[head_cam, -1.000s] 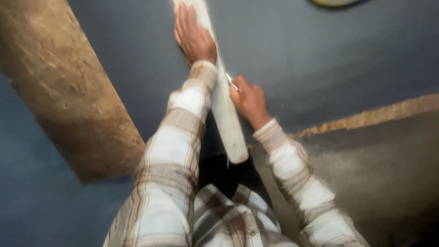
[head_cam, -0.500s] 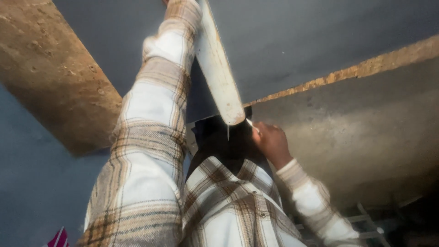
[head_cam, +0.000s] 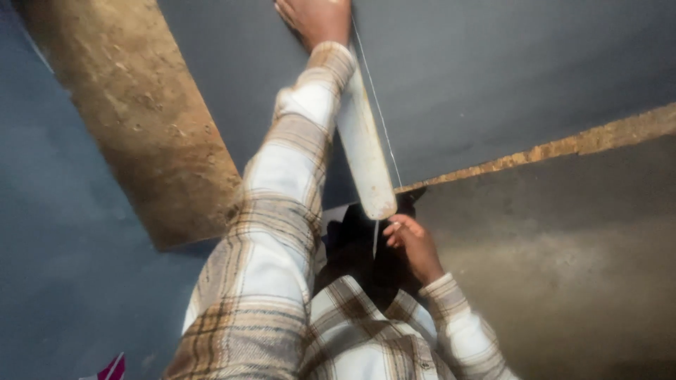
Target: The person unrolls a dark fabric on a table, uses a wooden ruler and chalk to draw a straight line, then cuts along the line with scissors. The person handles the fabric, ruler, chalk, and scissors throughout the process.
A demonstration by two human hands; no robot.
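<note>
While the right hand pinches a small pale tool between thumb and fingertips — a thin blade or marker, too blurred to say which — its tip sits just below the near end of a long white straightedge. That end is rounded and lies almost touching the tool, so the right hand is plainly the nearer one to it.

From there the straightedge runs up and away, slightly leftward, its long axis leading straight from the right hand to the left hand at the top edge of the view. The left hand lies fingers-down on the far part of the straightedge, pressing it flat against the dark grey sheet; it grips nothing, and the plaid sleeve hides part of the strip. A thin pale line follows the right edge of the straightedge along the sheet.

Further out, a rough brown beam slants across the left, and a ragged tan edge marks where the sheet ends over a dull grey floor.
</note>
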